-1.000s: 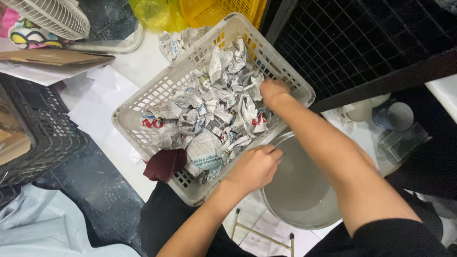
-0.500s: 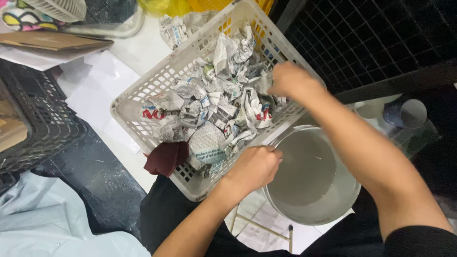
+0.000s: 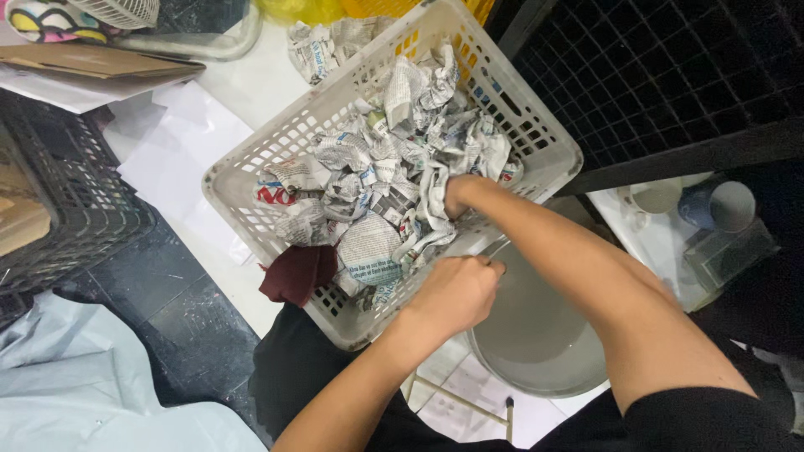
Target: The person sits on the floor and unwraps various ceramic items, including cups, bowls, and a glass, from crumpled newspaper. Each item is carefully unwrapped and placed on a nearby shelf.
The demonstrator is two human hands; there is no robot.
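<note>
A white plastic lattice basket [image 3: 251, 180] lies in front of me, filled with several crumpled newspaper wads [image 3: 368, 201]. My right hand [image 3: 459, 192] is pushed down among the wads near the basket's right side, and its fingers are hidden in the paper. My left hand [image 3: 456, 293] is curled into a fist at the basket's near rim, gripping it. A dark red cloth [image 3: 297, 274] hangs over the near rim, left of that hand.
A grey metal basin [image 3: 536, 343] sits under my right forearm. A black crate [image 3: 59, 226] stands at the left, white paper sheets [image 3: 180, 146] lie beside it, a black wire grid [image 3: 670, 75] is at the right, and cups [image 3: 720, 205] stand below it.
My right hand has moved from the basket's far right rim down into the newspaper wads. The view has shifted closer to the basket. My left hand stays at the near rim.
</note>
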